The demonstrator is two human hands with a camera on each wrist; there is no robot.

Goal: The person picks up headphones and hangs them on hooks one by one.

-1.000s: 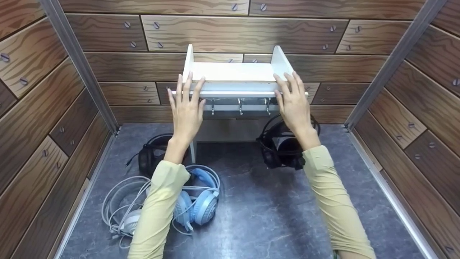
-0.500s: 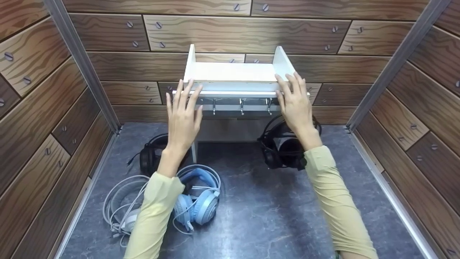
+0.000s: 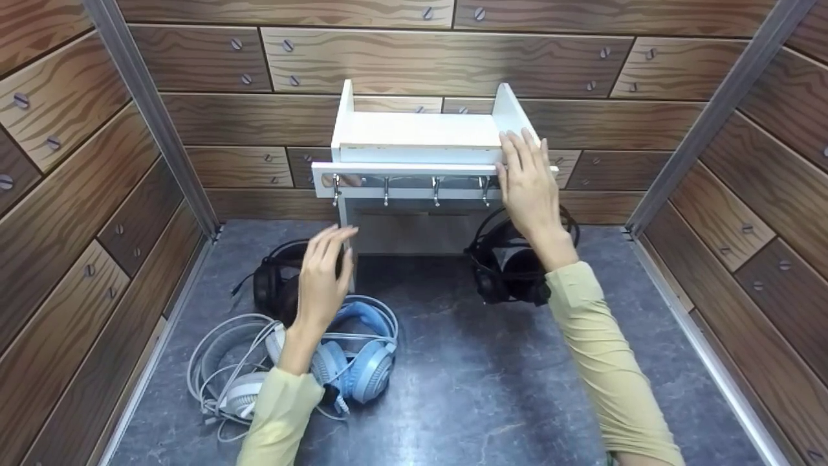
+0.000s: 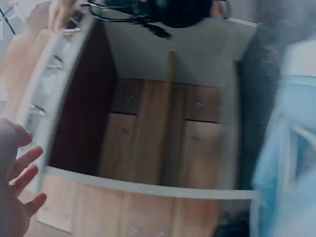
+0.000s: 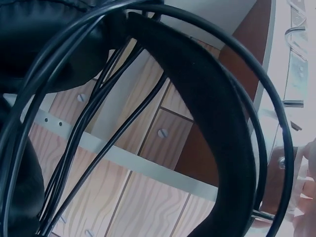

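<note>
Fingers of the right hand lie extended against the right end of the white shelf, with black headphones just below that hand. The left hand, relaxed and holding nothing, hovers beside a black headset; blue headphones and white headphones flank its wrist.

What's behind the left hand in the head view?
Behind the left hand is a black headset on the dark surface. Its outer earcup and part of its headband show; the hand covers its right-hand portion, so that part can't be seen there.
</note>
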